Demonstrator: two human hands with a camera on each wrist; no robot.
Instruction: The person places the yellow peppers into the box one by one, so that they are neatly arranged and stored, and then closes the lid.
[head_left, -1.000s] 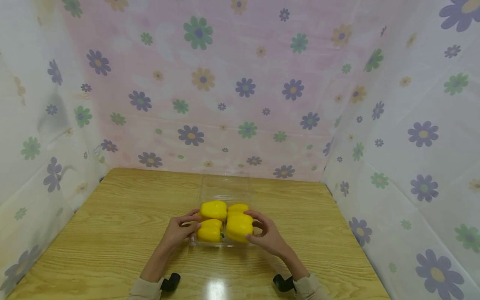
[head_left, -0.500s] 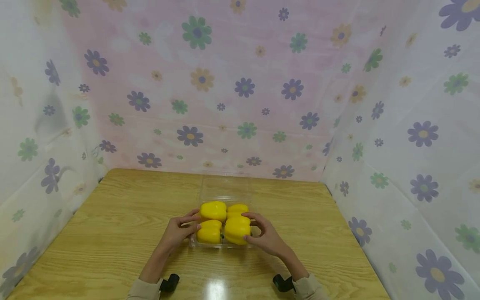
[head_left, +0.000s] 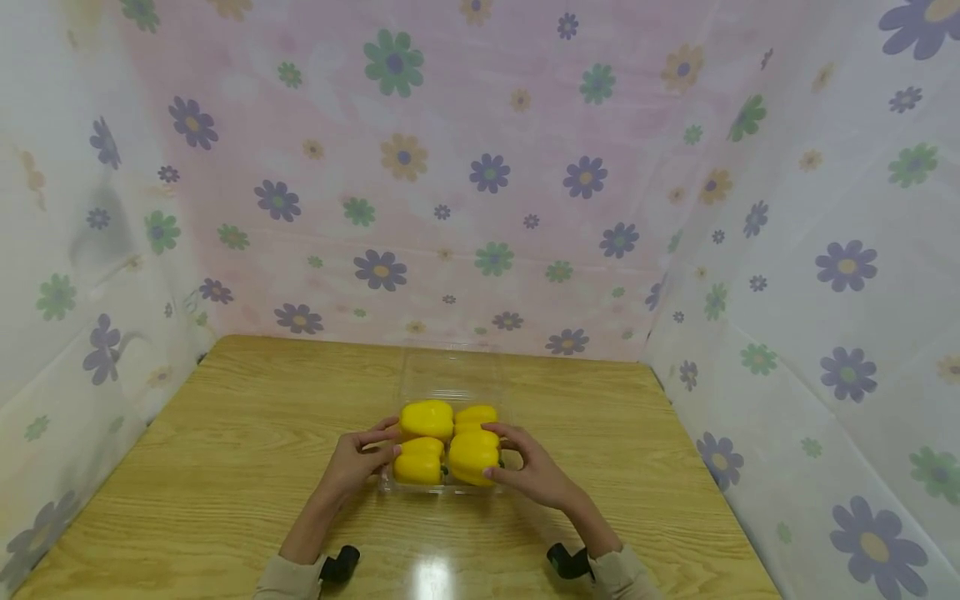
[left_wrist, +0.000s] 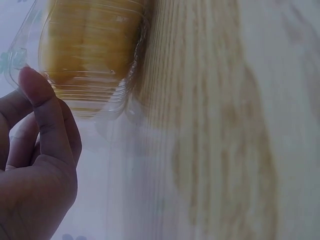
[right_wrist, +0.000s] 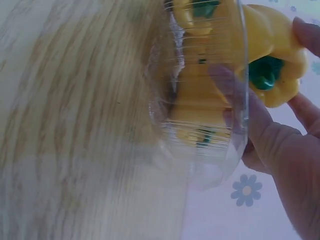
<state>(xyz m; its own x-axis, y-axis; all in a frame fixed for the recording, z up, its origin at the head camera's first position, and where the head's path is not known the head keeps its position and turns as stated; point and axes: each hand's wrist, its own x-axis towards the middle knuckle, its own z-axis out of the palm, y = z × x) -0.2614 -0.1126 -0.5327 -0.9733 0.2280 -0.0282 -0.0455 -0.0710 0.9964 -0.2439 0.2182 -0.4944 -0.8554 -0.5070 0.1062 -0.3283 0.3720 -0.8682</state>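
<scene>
Several yellow bell peppers fill a clear plastic clamshell box (head_left: pixel 450 490), whose lid (head_left: pixel 452 371) lies folded back behind it. My right hand (head_left: pixel 536 475) grips the front right pepper (head_left: pixel 474 457), fingers on its far side and thumb on its near side. In the right wrist view this pepper (right_wrist: pixel 282 40) shows its green stem and sits partly above the rim; the thumb appears through the clear wall. My left hand (head_left: pixel 354 462) pinches the box's left rim, beside the front left pepper (head_left: pixel 418 462) and back left pepper (head_left: pixel 426 420). The back right pepper (head_left: pixel 476 414) is partly hidden.
The box stands on a wood-grain table (head_left: pixel 247 450). Flowered cloth (head_left: pixel 442 167) hangs behind the table and on both sides. Black wrist-camera mounts (head_left: pixel 341 565) are on both wrists, near the table's front.
My right hand has shifted the front right pepper slightly left, and its stem now shows at the right. The left hand keeps its place at the rim.
</scene>
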